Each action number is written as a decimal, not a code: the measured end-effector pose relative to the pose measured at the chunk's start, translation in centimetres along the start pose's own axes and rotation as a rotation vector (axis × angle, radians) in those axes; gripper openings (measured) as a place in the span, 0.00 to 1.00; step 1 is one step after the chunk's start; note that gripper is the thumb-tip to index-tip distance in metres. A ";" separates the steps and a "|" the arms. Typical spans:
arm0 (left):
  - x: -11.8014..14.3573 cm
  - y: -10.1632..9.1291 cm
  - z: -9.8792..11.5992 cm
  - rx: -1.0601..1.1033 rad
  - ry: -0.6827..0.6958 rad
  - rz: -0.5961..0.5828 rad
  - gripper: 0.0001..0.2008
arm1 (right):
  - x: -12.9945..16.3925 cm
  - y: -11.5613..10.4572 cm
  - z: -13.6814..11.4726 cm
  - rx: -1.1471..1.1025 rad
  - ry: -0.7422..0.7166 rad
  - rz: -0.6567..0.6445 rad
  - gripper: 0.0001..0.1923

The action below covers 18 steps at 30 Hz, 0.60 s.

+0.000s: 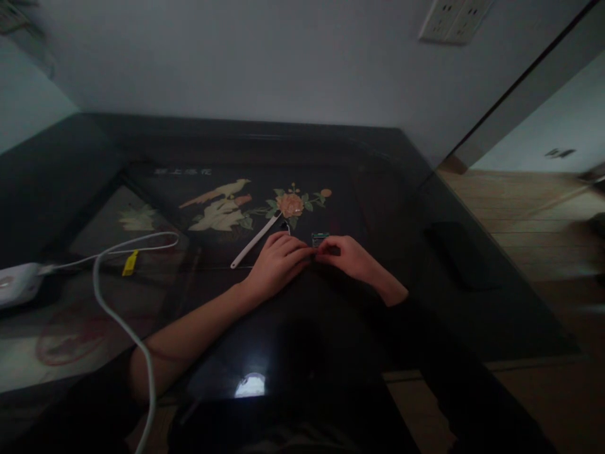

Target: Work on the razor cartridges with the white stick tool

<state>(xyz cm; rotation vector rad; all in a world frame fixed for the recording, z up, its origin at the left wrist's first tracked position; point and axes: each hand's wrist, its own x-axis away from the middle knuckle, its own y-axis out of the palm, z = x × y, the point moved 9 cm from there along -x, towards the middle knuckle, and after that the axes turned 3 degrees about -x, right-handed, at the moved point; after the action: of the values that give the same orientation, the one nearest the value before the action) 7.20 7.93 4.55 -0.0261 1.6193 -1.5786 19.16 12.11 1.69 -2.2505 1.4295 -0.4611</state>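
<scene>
My left hand (282,260) rests low over the dark tabletop, fingers pressed together and stretched toward the right hand. Its thumb is mostly hidden. My right hand (348,255) is closed, thumb and index fingertip pinched together right against the left fingertips. Whatever is between the fingertips is too small and dark to make out. Just beyond them lies a small clear, green-edged piece (320,237). A slim white handle with a dark end (255,241) lies slanted to the left of my left hand. Near its upper end is a small dark object (285,225).
The glossy black table (302,340) carries an inlaid bird-and-flower picture (220,211). At left a white cable (113,312) with a yellow tag (130,263) runs from a white box (19,284). A dark flat object (458,255) lies at right. A wall stands behind.
</scene>
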 end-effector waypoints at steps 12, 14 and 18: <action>-0.3 -1.4 2.9 -0.136 0.245 0.004 0.09 | 1.0 1.6 -0.3 -0.090 0.004 -0.203 0.05; -0.4 -1.3 2.4 -0.077 0.168 -0.026 0.08 | 1.3 1.0 -0.5 -0.117 0.004 -0.185 0.07; -0.4 -1.8 -0.2 0.218 -0.188 0.067 0.03 | 1.7 -0.8 -0.2 -0.292 0.060 -0.052 0.16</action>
<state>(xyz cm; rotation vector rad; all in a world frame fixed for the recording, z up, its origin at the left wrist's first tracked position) 6.36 7.92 6.25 -0.0041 1.2855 -1.6414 20.33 10.77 2.37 -2.5261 1.5580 -0.3575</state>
